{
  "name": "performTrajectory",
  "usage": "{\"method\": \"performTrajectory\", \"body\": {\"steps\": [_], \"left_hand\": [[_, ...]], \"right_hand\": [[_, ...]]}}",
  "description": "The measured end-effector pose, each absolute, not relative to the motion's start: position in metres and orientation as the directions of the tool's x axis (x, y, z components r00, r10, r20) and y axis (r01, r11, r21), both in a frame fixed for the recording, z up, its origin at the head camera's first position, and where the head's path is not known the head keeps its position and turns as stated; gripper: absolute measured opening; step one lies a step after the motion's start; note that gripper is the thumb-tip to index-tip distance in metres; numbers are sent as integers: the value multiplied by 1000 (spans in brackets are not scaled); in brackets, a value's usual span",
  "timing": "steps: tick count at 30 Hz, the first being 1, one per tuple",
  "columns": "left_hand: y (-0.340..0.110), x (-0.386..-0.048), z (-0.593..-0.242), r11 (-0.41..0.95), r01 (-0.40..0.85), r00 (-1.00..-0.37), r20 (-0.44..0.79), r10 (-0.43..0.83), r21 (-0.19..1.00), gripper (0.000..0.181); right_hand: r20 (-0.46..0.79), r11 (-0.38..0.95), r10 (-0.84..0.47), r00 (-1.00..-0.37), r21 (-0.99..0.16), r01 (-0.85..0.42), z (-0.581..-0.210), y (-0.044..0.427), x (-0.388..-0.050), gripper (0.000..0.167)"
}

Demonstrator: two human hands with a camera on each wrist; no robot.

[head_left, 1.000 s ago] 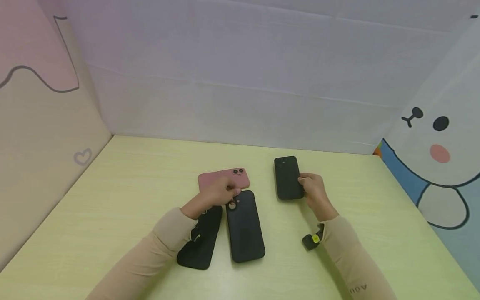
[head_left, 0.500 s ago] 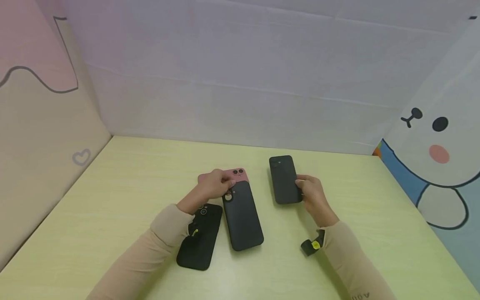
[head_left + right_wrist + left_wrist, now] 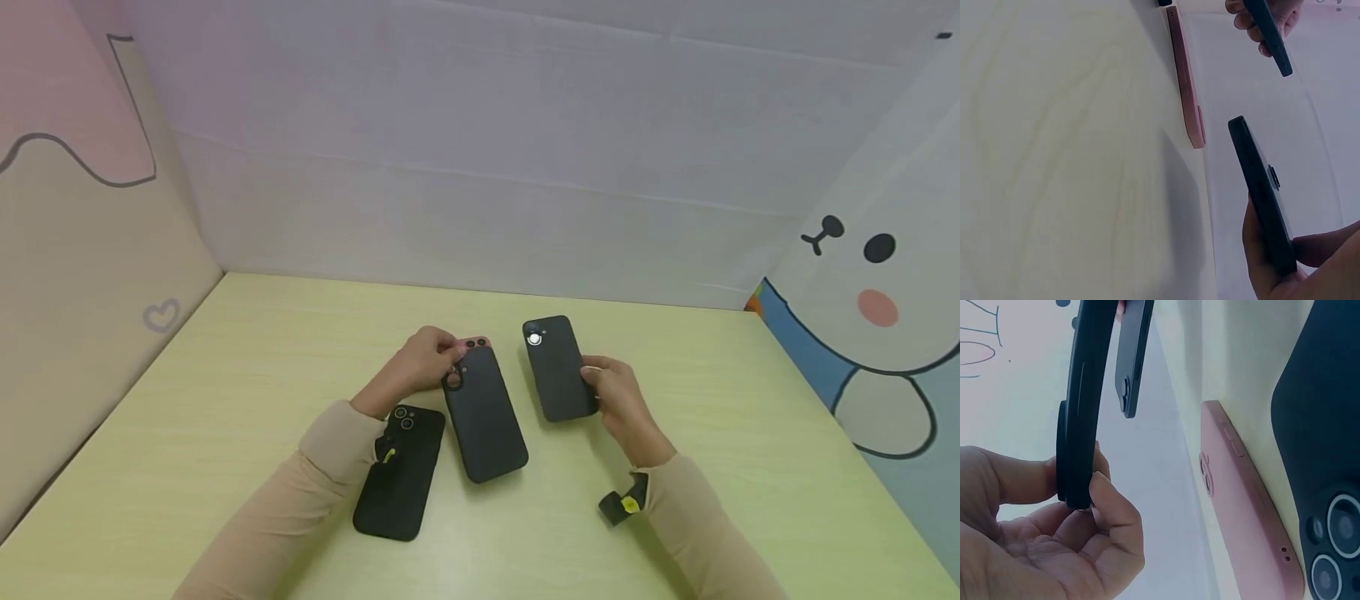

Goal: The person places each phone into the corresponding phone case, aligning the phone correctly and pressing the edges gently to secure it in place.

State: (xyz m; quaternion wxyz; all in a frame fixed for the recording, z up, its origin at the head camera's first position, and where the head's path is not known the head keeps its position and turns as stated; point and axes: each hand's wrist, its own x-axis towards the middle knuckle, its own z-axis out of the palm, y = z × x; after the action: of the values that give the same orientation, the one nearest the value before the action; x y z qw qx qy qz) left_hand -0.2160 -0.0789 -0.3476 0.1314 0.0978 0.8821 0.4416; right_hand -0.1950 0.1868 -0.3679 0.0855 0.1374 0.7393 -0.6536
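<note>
My left hand (image 3: 424, 360) pinches the top corner of a black phone case (image 3: 487, 421), lifted and tilted above the table. Something pinkish shows through its round camera opening. My right hand (image 3: 617, 398) grips the lower right edge of a black phone (image 3: 558, 375) between thumb and fingers, also raised and tilted. A bright glint sits on its camera corner. A pink phone (image 3: 1241, 506) lies on the table beyond the left hand, mostly hidden by the case in the head view. Below the left wrist lies another black phone (image 3: 401, 483), its camera lenses facing up.
A pale yellow wood-grain table (image 3: 300, 333) meets a light cloth backdrop (image 3: 480, 192) at its rear edge. Cartoon-printed panels flank it left and right. A dark strapped wrist camera (image 3: 618, 506) hangs under the right sleeve.
The black phone case has risen and moved back over the pink phone with the left hand. The right hand has brought its black phone leftward, tilting its back more toward the head camera.
</note>
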Motion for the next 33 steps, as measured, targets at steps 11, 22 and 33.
{"method": "performTrajectory", "body": {"steps": [11, 22, 33], "left_hand": [[-77, -222, -348, 594, -1, -956, -176, 236, 805, 28], [-73, -227, -350, 597, -28, -957, -195, 217, 802, 29], [-69, -229, -351, 615, -20, -956, -194, 219, 788, 29]], "right_hand": [[-291, 141, 50, -955, -945, 295, -370, 177, -185, 38], [-313, 146, 9, -950, -939, 310, -372, 172, -178, 37], [-297, 124, -46, -954, -949, 290, -371, 169, -172, 36]]}}
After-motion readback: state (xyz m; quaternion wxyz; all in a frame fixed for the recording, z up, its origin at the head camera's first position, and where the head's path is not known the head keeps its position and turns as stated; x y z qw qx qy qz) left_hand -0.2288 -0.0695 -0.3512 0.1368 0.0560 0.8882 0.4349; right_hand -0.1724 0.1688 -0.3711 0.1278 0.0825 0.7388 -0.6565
